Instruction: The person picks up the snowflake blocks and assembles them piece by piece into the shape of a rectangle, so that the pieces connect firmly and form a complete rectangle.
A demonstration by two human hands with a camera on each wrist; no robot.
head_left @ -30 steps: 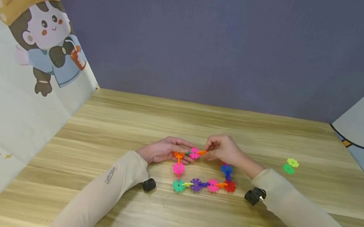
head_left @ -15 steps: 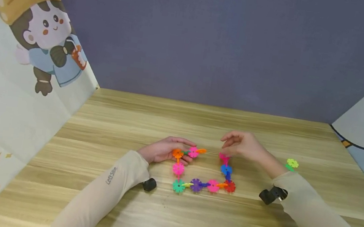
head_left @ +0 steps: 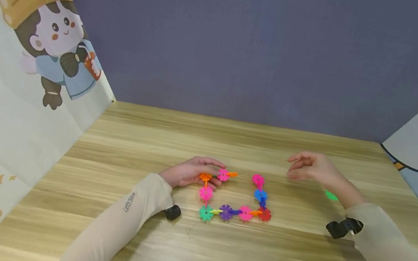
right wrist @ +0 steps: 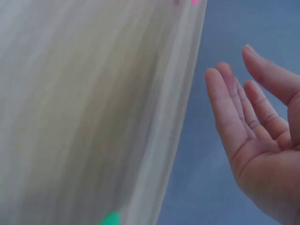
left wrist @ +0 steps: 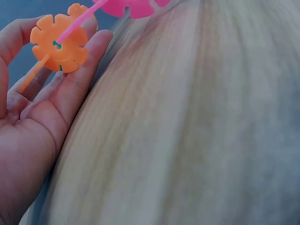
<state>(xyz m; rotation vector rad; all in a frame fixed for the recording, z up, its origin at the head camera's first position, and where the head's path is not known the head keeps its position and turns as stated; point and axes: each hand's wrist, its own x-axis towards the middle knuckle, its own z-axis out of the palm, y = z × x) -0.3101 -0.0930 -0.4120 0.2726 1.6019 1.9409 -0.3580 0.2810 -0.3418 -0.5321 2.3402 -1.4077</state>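
Observation:
A chain of flower-shaped interlocking plastic discs [head_left: 226, 212] lies on the table as a rectangle with a gap in its far side. My left hand [head_left: 190, 172] holds the chain at its far left corner. There, an orange disc [left wrist: 58, 44] sits between thumb and fingers in the left wrist view, which partly hide the green disc beside it. One chain end is an orange disc [head_left: 232, 174]; across the gap, the other is a pink disc [head_left: 258, 180]. Over the table to the right of the chain, my right hand [head_left: 317, 167] is raised with relaxed fingers, holding nothing.
A loose green disc [head_left: 331, 195] lies at the right, partly covered by my right wrist. The wooden table [head_left: 161, 252] meets a dark blue-grey panel [head_left: 243, 51] at the back. Printed cartoon sheets flank both sides.
My right hand has let go of the chain's orange end and moved right, past the pink end. The loose yellow disc is now hidden behind it. My left hand has stayed in place.

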